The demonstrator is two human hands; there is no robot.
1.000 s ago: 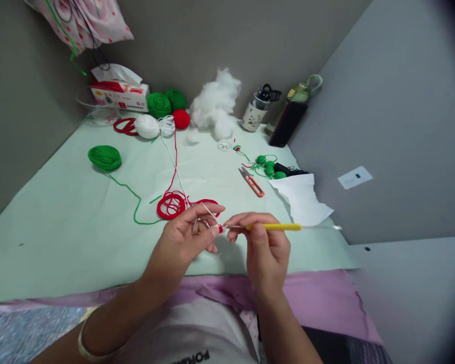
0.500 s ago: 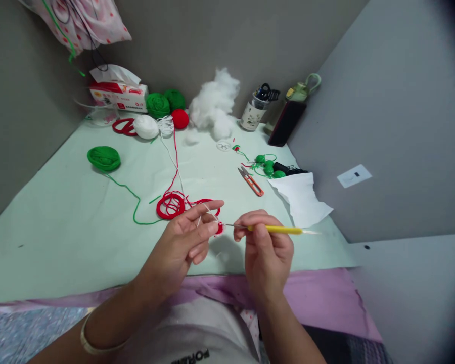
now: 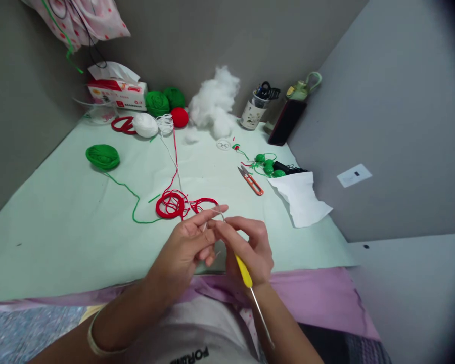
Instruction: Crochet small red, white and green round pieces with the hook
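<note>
A crochet hook with a yellow handle (image 3: 243, 271) is in my right hand (image 3: 252, 247), its rear metal shaft pointing down towards my forearm. My left hand (image 3: 184, 247) pinches with thumb and fingers where a small red-and-white crochet piece showed earlier; fingers now hide that piece. White yarn (image 3: 179, 178) runs up to my raised left index finger and across to the hook's tip. Both hands meet at their fingertips over the table's front. Just beyond them lies a red yarn ring (image 3: 170, 206) with loose red strands.
Farther back are a green yarn ball (image 3: 102, 156), a white yarn ball (image 3: 144, 125), white stuffing (image 3: 214, 103) and a tissue box (image 3: 117, 91). Orange thread snips (image 3: 251, 181), green crocheted balls (image 3: 268, 166) and white paper (image 3: 301, 199) lie to the right. A bottle (image 3: 298, 91) stands by the wall.
My right hand has moved left against my left fingertips. The hook has swung from nearly level to steeply slanted, and the red piece has gone out of sight behind the fingers.
</note>
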